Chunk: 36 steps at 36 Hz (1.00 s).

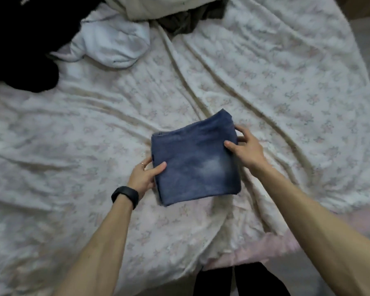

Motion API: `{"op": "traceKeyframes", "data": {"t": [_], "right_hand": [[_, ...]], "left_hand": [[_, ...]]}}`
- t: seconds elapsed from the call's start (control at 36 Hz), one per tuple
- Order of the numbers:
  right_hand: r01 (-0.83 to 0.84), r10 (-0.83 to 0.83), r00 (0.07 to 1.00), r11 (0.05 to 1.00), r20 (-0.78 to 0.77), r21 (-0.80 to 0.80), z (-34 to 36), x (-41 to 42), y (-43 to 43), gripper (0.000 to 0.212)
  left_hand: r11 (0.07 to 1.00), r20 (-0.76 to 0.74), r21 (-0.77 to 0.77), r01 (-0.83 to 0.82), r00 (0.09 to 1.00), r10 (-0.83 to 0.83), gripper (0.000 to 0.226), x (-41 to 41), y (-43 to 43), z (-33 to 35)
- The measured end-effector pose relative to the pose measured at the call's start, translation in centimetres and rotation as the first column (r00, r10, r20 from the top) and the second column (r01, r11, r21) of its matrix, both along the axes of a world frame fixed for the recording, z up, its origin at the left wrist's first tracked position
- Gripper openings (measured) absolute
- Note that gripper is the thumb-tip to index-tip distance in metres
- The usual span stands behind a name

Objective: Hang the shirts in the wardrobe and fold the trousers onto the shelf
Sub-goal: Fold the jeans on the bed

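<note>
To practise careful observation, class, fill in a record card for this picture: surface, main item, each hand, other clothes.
Surface: pale floral blanket, creased
Main item: folded jeans, a blue square near the middle
Left: left hand grips the jeans' left edge, thumb on top; black wristband on the wrist
Right: right hand grips the right edge, thumb on top
Other clothes: black garment far left, white garment beside it, dark garment at the top
Jeans lifted or resting: cannot tell
</note>
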State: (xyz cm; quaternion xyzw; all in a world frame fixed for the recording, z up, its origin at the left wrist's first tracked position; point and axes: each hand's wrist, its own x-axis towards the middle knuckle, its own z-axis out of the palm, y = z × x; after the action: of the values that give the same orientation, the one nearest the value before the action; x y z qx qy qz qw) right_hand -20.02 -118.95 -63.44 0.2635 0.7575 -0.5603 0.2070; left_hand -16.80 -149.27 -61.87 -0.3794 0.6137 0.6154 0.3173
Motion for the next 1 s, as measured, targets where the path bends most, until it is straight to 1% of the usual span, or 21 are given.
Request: {"op": "traceKeyframes", "data": {"t": [0.03,0.06,0.14,0.22,0.31,0.39,0.44,0.53,0.58,0.64,0.69,0.75,0.83,0.89,0.97,1.0], "right_hand": [[-0.064,0.064,0.998,0.997,0.011,-0.043,-0.4,-0.7,-0.2,0.062],[-0.123,0.124,0.992,0.989,0.018,-0.085,-0.7,-0.9,-0.1,0.069],[-0.274,0.281,0.959,0.951,0.032,-0.142,-1.2,-0.7,-0.2,0.084],[-0.294,0.306,0.951,0.94,0.048,-0.176,-1.4,-1.2,-0.1,0.088],[-0.295,0.32,0.943,0.931,0.093,-0.213,-1.1,-1.1,0.2,0.099],[-0.374,0.39,0.918,0.912,0.071,-0.17,-0.4,-0.6,0.1,0.107],[-0.379,0.391,0.917,0.916,0.077,-0.134,0.5,-0.5,0.2,0.105],[-0.358,0.37,0.926,0.924,0.074,-0.135,2.7,-0.5,0.5,0.102],[-0.362,0.37,0.928,0.921,0.039,-0.145,4.7,-0.6,0.9,0.102],[-0.377,0.379,0.925,0.915,-0.014,-0.142,6.8,-1.0,1.3,0.101],[-0.41,0.403,0.912,0.904,-0.076,-0.12,9.6,-1.4,1.5,0.1],[-0.453,0.44,0.886,0.888,-0.146,-0.075,12.3,-2.3,1.7,0.1],[-0.52,0.498,0.828,0.854,-0.258,-0.021,16.8,-3.5,1.7,0.102],[-0.55,0.524,0.79,0.835,-0.318,0.012,18.9,-4.6,1.2,0.103],[-0.636,0.583,0.687,0.771,-0.434,0.029,23.8,-5.7,-0.3,0.104],[-0.673,0.604,0.641,0.739,-0.474,0.032,25.8,-5.7,-0.8,0.104]], "left_hand": [[0.999,0.005,0.036,-0.04,0.999,0.04,0.046,0.6,-0.3,-0.4],[0.997,0.015,0.058,-0.057,0.998,0.057,0.048,1.0,-0.4,-0.8],[0.991,0.039,0.088,-0.1,0.994,0.097,0.068,1.7,-1.4,-2.0],[0.989,0.03,0.118,-0.092,0.996,0.089,0.075,1.3,-2.2,-2.8],[0.991,0.032,0.121,-0.063,0.998,0.059,0.084,0.8,-2.6,-2.8],[0.992,0.034,0.107,-0.072,0.997,0.069,0.092,1.1,-2.6,-2.8],[0.994,0.022,0.098,-0.057,0.998,0.055,0.094,1.3,-2.3,-2.2],[0.994,-0.013,0.083,-0.069,0.997,0.07,0.091,1.5,-2.1,-0.5],[0.994,-0.044,0.074,-0.079,0.996,0.082,0.09,1.7,-2.1,1.4],[0.995,-0.083,0.056,-0.078,0.993,0.082,0.099,2.0,-2.1,3.4],[0.995,-0.128,0.024,-0.097,0.987,0.099,0.103,2.2,-2.0,6.1],[0.993,-0.193,-0.002,-0.121,0.974,0.118,0.101,2.4,-1.8,9.0],[0.977,-0.309,-0.045,-0.207,0.933,0.184,0.087,3.2,-1.0,14.3],[0.963,-0.369,-0.07,-0.261,0.903,0.218,0.082,3.7,-0.4,17.2],[0.904,-0.469,-0.122,-0.409,0.827,0.311,0.079,6.2,0.8,23.0],[0.871,-0.503,-0.134,-0.472,0.79,0.351,0.08,7.7,1.2,25.2]]}}
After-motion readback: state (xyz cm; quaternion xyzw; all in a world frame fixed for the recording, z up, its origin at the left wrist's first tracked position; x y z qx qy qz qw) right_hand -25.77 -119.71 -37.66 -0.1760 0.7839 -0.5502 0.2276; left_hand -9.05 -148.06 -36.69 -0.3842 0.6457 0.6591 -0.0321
